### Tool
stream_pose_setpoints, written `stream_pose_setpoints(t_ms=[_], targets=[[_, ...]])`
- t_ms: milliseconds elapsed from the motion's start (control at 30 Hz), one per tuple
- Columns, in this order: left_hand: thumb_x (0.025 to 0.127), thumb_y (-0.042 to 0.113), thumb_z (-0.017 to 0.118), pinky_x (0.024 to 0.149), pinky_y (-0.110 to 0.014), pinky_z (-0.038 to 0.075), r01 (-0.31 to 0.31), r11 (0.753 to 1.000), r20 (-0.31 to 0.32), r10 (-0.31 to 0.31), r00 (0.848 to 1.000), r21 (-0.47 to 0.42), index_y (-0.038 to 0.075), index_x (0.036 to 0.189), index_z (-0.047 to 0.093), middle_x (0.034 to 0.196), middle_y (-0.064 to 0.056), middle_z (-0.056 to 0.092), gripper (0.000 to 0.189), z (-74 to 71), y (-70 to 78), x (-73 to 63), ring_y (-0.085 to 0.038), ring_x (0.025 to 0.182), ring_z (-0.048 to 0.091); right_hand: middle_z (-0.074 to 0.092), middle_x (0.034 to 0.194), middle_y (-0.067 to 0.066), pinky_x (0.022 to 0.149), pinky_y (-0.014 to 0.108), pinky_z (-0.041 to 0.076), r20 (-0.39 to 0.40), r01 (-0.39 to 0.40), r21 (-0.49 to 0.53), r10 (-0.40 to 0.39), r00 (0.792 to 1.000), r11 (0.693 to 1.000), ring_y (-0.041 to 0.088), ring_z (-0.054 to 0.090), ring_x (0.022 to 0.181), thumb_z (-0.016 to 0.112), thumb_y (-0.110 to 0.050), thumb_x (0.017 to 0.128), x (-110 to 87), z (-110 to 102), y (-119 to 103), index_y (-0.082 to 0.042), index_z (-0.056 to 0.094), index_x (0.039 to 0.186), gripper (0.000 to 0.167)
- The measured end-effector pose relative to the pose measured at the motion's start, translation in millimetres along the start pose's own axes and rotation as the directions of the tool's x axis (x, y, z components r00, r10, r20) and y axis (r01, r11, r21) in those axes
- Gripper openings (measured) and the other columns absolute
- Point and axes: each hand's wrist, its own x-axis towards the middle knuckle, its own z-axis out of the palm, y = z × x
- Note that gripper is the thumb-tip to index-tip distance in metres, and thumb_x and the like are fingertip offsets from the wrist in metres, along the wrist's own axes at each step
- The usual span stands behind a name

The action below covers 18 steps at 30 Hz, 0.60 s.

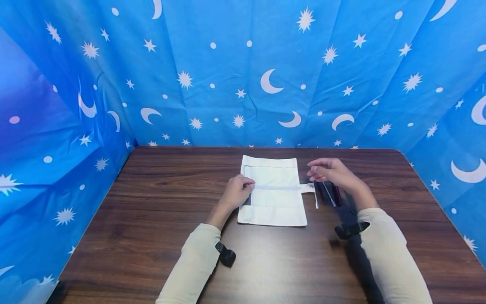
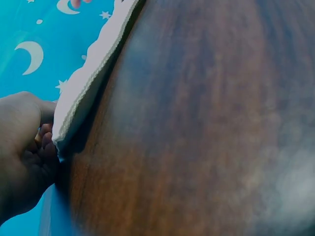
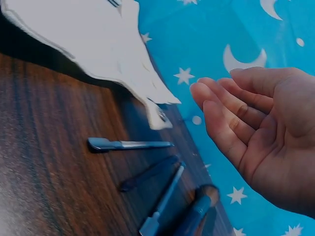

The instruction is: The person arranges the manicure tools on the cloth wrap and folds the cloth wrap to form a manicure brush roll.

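Observation:
A white fabric roll-up case (image 1: 277, 196) lies unfolded on the table, with folded flaps at its top and bottom and a snap tab (image 1: 306, 188) on its right. My left hand (image 1: 237, 191) grips the case's left edge; in the left wrist view the thumb (image 2: 47, 111) overlaps the fabric and the fingers curl beside it. Dark material shows beneath that hand. My right hand (image 1: 330, 172) hovers past the tab, fingers loosely bent and holding nothing. Below it lie a slim metal tool with a flat end (image 3: 130, 144), a dark stick (image 3: 150, 173) and another metal tool (image 3: 165, 199).
A thicker dark-handled item (image 3: 199, 209) lies beside the tools on the right. The brown wood-grain table (image 1: 152, 202) ends at a blue curtain (image 1: 228, 84) with moons and stars, which surrounds the back and sides. Black camera straps (image 1: 225, 254) sit on both sleeves.

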Motion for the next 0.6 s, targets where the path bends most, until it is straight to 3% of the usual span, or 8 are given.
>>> stream_pose_setpoints(t_ms=[133, 300, 400, 467, 600], targets=[[0.099, 0.009, 0.062, 0.077, -0.029, 0.049, -0.015, 0.999, 0.021, 0.015, 1.000, 0.032, 0.004, 0.106, 0.079, 0.090, -0.009, 0.067, 0.018, 0.8, 0.1, 0.6, -0.014, 0.081, 0.055, 0.071, 0.115, 0.025, 0.084, 0.023, 0.059, -0.057, -0.003, 0.035, 0.005, 0.998, 0.999, 0.007, 0.073, 0.091, 0.046, -0.022, 0.108, -5.7, -12.3, 6.4, 0.010, 0.050, 0.139, 0.044], [0.099, 0.010, 0.063, 0.077, -0.029, 0.048, 0.002, 0.999, 0.047, -0.003, 0.999, 0.035, 0.005, 0.103, 0.079, 0.090, -0.008, 0.066, 0.017, 0.1, 1.1, 1.0, -0.015, 0.082, 0.056, 0.074, 0.095, -0.009, 0.081, 0.020, 0.059, -0.130, -0.012, 0.098, 0.025, 0.991, 0.995, 0.001, 0.072, 0.087, 0.047, -0.021, 0.108, -12.7, -30.1, 21.7, 0.013, 0.048, 0.137, 0.045], [0.097, 0.010, 0.065, 0.075, -0.027, 0.046, 0.019, 0.999, 0.052, -0.021, 0.998, 0.027, 0.005, 0.100, 0.079, 0.089, -0.007, 0.066, 0.015, 0.0, 1.4, 1.4, -0.014, 0.080, 0.055, 0.070, 0.090, -0.018, 0.080, 0.018, 0.058, -0.172, -0.029, 0.107, 0.048, 0.984, 0.994, -0.002, 0.071, 0.085, 0.048, -0.019, 0.108, -18.0, -38.4, 31.1, 0.015, 0.046, 0.137, 0.046], [0.096, 0.010, 0.067, 0.073, -0.026, 0.045, 0.031, 0.999, 0.051, -0.032, 0.998, 0.016, 0.005, 0.099, 0.079, 0.087, -0.007, 0.065, 0.014, 0.1, 1.3, 1.9, -0.013, 0.079, 0.054, 0.070, 0.091, -0.017, 0.079, 0.017, 0.058, -0.194, -0.066, 0.091, 0.083, 0.978, 0.994, -0.003, 0.070, 0.084, 0.048, -0.020, 0.108, -21.8, -42.7, 36.5, 0.015, 0.046, 0.138, 0.046], [0.095, 0.010, 0.069, 0.069, -0.024, 0.042, 0.070, 0.997, 0.055, -0.069, 0.996, -0.015, 0.004, 0.097, 0.079, 0.084, -0.006, 0.062, 0.012, -0.5, 0.6, 2.2, -0.014, 0.077, 0.052, 0.073, 0.098, 0.000, 0.075, 0.017, 0.057, -0.224, -0.141, -0.023, 0.132, 0.966, 0.990, -0.005, 0.067, 0.080, 0.047, -0.018, 0.107, -27.2, -48.4, 46.0, 0.015, 0.052, 0.134, 0.042]])
